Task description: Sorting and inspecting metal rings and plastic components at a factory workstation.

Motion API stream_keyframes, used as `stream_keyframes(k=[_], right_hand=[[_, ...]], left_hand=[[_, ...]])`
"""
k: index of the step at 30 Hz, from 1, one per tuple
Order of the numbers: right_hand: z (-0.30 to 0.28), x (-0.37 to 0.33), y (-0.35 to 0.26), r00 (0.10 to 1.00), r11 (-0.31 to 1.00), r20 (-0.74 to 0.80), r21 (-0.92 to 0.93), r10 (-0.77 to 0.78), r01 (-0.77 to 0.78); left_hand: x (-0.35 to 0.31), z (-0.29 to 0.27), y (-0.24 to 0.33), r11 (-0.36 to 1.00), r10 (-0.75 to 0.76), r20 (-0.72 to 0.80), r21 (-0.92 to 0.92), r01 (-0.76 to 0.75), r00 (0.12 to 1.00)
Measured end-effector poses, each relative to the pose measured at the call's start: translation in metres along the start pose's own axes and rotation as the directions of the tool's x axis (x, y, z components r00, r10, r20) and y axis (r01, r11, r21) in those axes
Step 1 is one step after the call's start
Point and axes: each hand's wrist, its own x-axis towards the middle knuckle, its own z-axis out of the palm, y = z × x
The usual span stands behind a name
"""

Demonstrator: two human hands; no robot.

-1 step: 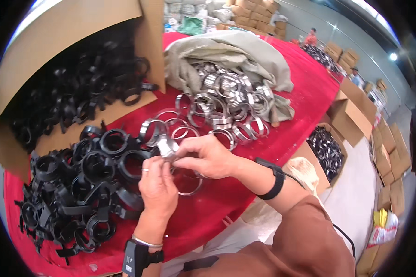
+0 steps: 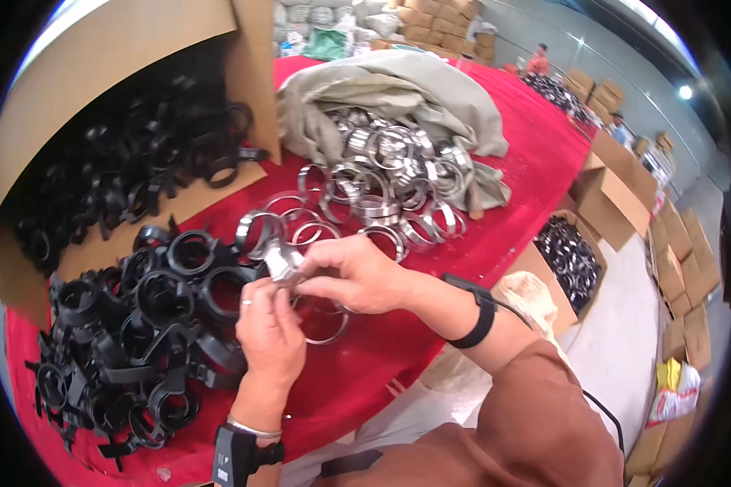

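A shiny metal ring (image 2: 283, 261) is pinched between my two hands above the red table. Its lower edge sits at the fingertips of my left hand (image 2: 270, 331), whose fingers are pressed together. From the right, the thumb and forefinger of my right hand (image 2: 356, 274) close on the same ring. Fingers hide part of it. Loose metal rings (image 2: 260, 234) lie just beyond my hands, and another ring (image 2: 326, 326) lies under my right hand. Left of my hands is a heap of black ring-shaped clamps (image 2: 164, 296) with protruding tabs.
A cardboard box (image 2: 256, 77) on its side holds more black clamps. Metal rings (image 2: 394, 150) spill from a grey cloth sack (image 2: 463, 97) on the red tablecloth (image 2: 536, 154). To the right, a carton of dark parts (image 2: 568, 264) stands below the table edge. People are far off.
The whole view has shifted slightly, so everything appears a little further left. Both hands keep their hold on the metal ring.
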Motion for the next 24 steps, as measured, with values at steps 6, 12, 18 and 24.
stream_keyframes(k=[6, 12, 18, 24], right_hand=[[-0.041, 0.017, 0.013, 0.993, 0.934, 0.009, -0.339, -0.116, 0.112], [-0.065, 0.039, 0.074, 0.939, 0.498, -0.343, -0.819, -0.027, -0.285], [-0.080, 0.074, 0.113, 0.889, 0.707, -0.457, -0.636, -0.021, -0.310], [-0.086, 0.074, 0.099, 0.800, 0.910, -0.548, -0.156, 0.244, -0.385]], left_hand=[[0.003, -0.002, -0.001, 0.978, 0.090, 0.021, 0.186, -0.092, 0.996], [0.007, 0.007, 0.017, 0.871, 0.065, 0.158, 0.472, -0.134, 0.985], [0.004, 0.001, 0.008, 0.947, 0.169, 0.115, 0.258, -0.194, 0.979], [0.002, 0.005, 0.006, 0.986, 0.098, 0.084, 0.127, -0.109, 0.992]])
